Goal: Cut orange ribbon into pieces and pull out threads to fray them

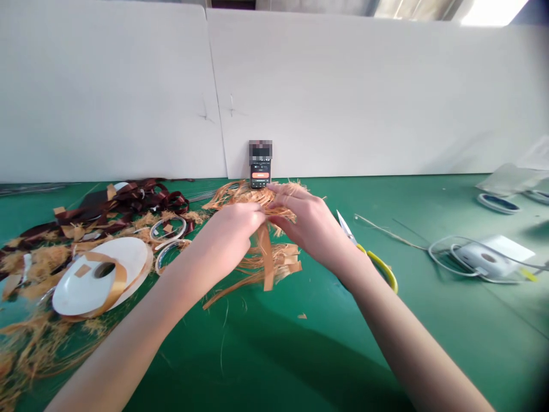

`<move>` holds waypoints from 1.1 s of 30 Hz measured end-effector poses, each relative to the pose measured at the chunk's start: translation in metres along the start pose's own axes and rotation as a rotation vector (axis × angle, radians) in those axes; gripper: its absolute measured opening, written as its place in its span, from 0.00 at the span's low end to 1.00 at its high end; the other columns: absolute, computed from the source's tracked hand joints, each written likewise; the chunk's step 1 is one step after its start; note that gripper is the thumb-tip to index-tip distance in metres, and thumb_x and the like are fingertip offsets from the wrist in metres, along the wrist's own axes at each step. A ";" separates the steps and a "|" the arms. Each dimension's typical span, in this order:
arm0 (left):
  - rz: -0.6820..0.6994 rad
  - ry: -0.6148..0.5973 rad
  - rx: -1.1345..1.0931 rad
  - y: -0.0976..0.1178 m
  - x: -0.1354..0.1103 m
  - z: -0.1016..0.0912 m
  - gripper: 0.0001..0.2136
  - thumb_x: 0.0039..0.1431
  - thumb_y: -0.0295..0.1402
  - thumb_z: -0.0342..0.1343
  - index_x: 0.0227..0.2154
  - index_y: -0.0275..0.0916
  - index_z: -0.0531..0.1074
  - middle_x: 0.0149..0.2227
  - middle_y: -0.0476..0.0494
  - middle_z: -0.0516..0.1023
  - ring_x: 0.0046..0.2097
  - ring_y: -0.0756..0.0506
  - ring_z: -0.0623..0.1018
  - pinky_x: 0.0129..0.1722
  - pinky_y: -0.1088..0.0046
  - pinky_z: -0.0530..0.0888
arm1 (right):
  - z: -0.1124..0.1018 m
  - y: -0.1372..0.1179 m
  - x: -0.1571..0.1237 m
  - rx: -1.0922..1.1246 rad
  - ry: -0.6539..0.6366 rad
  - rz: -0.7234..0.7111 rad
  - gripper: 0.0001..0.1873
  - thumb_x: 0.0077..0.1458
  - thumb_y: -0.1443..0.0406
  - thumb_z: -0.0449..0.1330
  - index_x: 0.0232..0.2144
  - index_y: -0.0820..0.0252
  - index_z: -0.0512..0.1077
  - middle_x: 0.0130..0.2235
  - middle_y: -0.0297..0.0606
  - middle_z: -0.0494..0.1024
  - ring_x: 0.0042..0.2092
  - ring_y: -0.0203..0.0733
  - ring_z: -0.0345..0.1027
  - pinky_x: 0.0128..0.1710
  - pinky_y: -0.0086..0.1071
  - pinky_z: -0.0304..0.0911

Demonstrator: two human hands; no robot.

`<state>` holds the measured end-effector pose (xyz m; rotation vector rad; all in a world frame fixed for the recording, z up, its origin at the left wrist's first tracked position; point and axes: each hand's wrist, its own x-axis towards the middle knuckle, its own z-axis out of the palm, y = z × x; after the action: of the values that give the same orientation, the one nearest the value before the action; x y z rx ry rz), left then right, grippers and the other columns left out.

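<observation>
A strip of tan satin ribbon (267, 260) hangs down from between my two hands above the green table. My left hand (234, 232) is closed, with thumb and forefinger pinching the ribbon's upper end. My right hand (306, 220) meets it from the other side, its thumb and forefinger closing on the same end; its other fingers stretch over a pile of frayed tan ribbon (240, 193). Fingertips hide the exact grip. More frayed ribbon pieces (285, 260) lie on the table behind and beside the hanging strip.
Yellow-handled scissors (377, 266) lie partly behind my right forearm. A white ribbon spool (132, 257), dark brown ribbon (141, 197) and loose fibres crowd the left. A phone (260, 171) leans on the white panel (343, 97). Farther right sits a white device with a cable (489, 254).
</observation>
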<state>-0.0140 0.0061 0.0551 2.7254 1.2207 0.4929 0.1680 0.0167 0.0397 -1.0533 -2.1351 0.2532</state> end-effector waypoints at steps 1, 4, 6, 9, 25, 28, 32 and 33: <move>-0.025 0.028 0.007 -0.001 0.001 -0.001 0.19 0.49 0.14 0.41 0.35 0.34 0.75 0.35 0.40 0.76 0.37 0.45 0.76 0.37 0.71 0.70 | 0.001 -0.001 0.000 -0.022 0.017 -0.002 0.08 0.57 0.69 0.56 0.36 0.62 0.75 0.52 0.50 0.75 0.57 0.48 0.66 0.55 0.43 0.63; -0.085 0.130 -0.004 -0.006 0.004 -0.002 0.16 0.51 0.15 0.43 0.30 0.33 0.75 0.31 0.41 0.76 0.34 0.46 0.75 0.34 0.71 0.70 | 0.005 -0.004 0.001 -0.007 0.054 0.006 0.09 0.60 0.66 0.55 0.30 0.60 0.74 0.48 0.48 0.77 0.55 0.45 0.68 0.51 0.40 0.65; -0.123 0.212 -0.088 -0.013 0.007 0.002 0.15 0.51 0.15 0.45 0.32 0.34 0.74 0.33 0.42 0.78 0.35 0.46 0.76 0.36 0.70 0.71 | 0.007 -0.005 -0.001 0.005 0.068 0.014 0.08 0.59 0.66 0.56 0.30 0.59 0.74 0.49 0.47 0.77 0.54 0.45 0.70 0.51 0.39 0.65; -0.268 0.329 -0.340 -0.025 0.008 0.013 0.13 0.50 0.16 0.50 0.37 0.34 0.73 0.35 0.43 0.80 0.36 0.47 0.79 0.37 0.71 0.74 | 0.009 -0.002 -0.009 -0.020 0.137 0.023 0.06 0.56 0.67 0.59 0.28 0.60 0.75 0.48 0.46 0.79 0.49 0.46 0.73 0.48 0.39 0.67; -0.488 0.652 -0.998 -0.049 -0.025 0.059 0.16 0.48 0.25 0.60 0.42 0.35 0.75 0.40 0.38 0.80 0.41 0.42 0.80 0.42 0.64 0.77 | -0.009 -0.007 -0.051 0.965 0.157 0.612 0.13 0.54 0.62 0.57 0.19 0.60 0.68 0.23 0.32 0.72 0.21 0.29 0.58 0.25 0.27 0.59; -0.459 0.779 -1.146 -0.052 -0.025 0.056 0.14 0.44 0.23 0.63 0.38 0.35 0.76 0.39 0.41 0.80 0.40 0.44 0.80 0.42 0.68 0.76 | -0.008 -0.002 -0.064 0.546 -0.007 0.599 0.17 0.43 0.59 0.66 0.18 0.57 0.60 0.19 0.27 0.64 0.21 0.31 0.54 0.22 0.28 0.51; -0.530 0.792 -1.514 -0.048 -0.023 0.043 0.11 0.42 0.14 0.61 0.30 0.33 0.75 0.36 0.43 0.80 0.36 0.49 0.79 0.41 0.74 0.76 | -0.006 0.009 -0.077 -0.236 -0.076 0.567 0.15 0.43 0.61 0.64 0.19 0.55 0.59 0.18 0.27 0.62 0.20 0.33 0.50 0.23 0.30 0.45; -0.577 0.750 -1.638 -0.046 -0.023 0.041 0.12 0.44 0.11 0.58 0.29 0.32 0.75 0.34 0.43 0.79 0.36 0.50 0.79 0.40 0.75 0.76 | -0.006 0.012 -0.079 -0.341 -0.052 0.581 0.16 0.46 0.60 0.62 0.18 0.55 0.57 0.16 0.27 0.60 0.20 0.34 0.49 0.23 0.31 0.44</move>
<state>-0.0469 0.0208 0.0005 0.7808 0.8483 1.5287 0.2104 -0.0355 -0.0031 -1.8791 -1.9082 0.1891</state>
